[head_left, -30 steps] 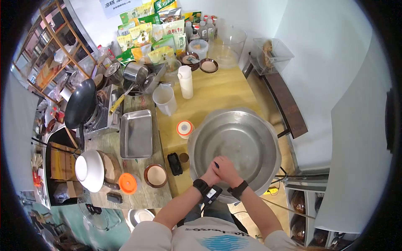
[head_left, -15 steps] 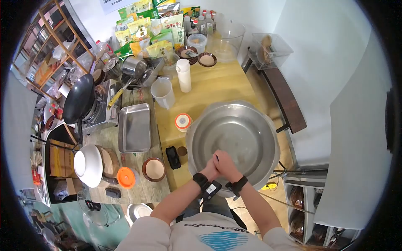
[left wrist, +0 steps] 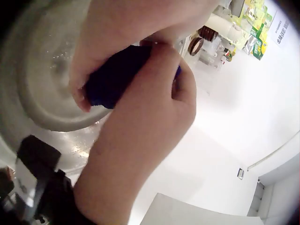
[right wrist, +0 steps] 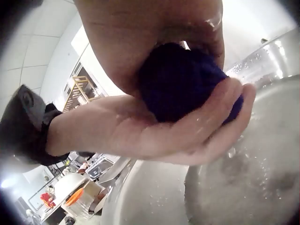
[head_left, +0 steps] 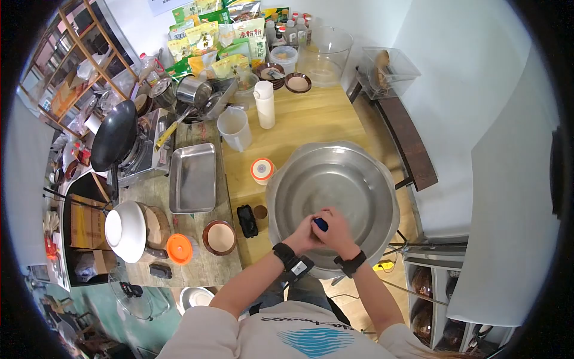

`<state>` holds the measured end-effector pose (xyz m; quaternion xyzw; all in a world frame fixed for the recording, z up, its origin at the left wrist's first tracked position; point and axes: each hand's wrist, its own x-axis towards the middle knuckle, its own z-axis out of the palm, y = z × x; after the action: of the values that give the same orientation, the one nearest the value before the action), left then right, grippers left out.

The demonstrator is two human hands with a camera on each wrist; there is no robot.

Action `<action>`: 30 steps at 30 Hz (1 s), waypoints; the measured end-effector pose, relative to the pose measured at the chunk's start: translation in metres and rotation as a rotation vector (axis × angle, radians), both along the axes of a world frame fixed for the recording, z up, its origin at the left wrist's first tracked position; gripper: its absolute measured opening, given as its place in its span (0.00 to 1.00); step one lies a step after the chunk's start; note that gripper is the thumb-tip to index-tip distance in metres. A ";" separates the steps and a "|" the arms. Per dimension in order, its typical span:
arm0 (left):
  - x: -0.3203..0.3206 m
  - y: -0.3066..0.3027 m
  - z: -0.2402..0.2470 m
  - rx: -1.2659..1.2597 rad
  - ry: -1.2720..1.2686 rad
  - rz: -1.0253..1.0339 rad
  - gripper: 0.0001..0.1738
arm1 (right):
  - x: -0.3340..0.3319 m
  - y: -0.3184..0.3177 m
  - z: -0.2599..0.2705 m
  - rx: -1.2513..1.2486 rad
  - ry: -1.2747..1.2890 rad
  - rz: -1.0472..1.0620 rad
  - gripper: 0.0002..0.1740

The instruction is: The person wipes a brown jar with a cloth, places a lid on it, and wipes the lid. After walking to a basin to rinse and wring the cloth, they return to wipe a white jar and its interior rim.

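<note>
A dark blue cloth point(head_left: 320, 224) is bunched into a wad between both hands, over the near part of a wide metal basin point(head_left: 299, 173). My left hand point(head_left: 304, 238) grips it from the left, and my right hand point(head_left: 336, 232) wraps it from the right, the two hands pressed together. In the left wrist view, the cloth point(left wrist: 117, 77) bulges out between the palms. The right wrist view shows the left hand's fingers point(right wrist: 211, 110) curled under the wad point(right wrist: 183, 84). Wet highlights and droplets show on the basin wall.
Left of the basin are an orange-rimmed jar point(head_left: 262, 171), a black tray-like object point(head_left: 247, 221) and a measuring jug point(head_left: 234, 128). A white bottle point(head_left: 264, 105) stands behind. Farther left lie a metal tray point(head_left: 192, 178), brown bowl point(head_left: 219, 237) and wok point(head_left: 115, 136). A dark bench point(head_left: 406, 140) is at right.
The hands have turned and shifted slightly right over the basin, so the blue cloth, mostly hidden before, now shows between them. Both kept their grip.
</note>
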<state>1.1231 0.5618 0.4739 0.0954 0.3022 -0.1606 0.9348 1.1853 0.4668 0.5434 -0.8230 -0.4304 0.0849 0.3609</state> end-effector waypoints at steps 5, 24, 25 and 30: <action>-0.002 0.000 0.035 -0.014 0.101 0.009 0.19 | 0.014 -0.006 0.009 -0.024 -0.010 0.056 0.14; 0.001 -0.014 -0.009 -0.212 0.070 0.255 0.15 | -0.007 0.022 0.001 -0.066 -0.202 0.134 0.08; 0.002 -0.014 -0.019 -0.238 0.058 0.260 0.15 | -0.007 0.022 0.001 -0.066 -0.202 0.134 0.08; 0.006 -0.014 -0.076 -0.300 0.031 0.277 0.15 | -0.009 0.022 -0.006 -0.048 -0.139 0.129 0.07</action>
<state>1.1295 0.5476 0.3978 -0.0900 0.2994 -0.0755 0.9469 1.1767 0.4892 0.5376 -0.8059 -0.5043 0.0609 0.3040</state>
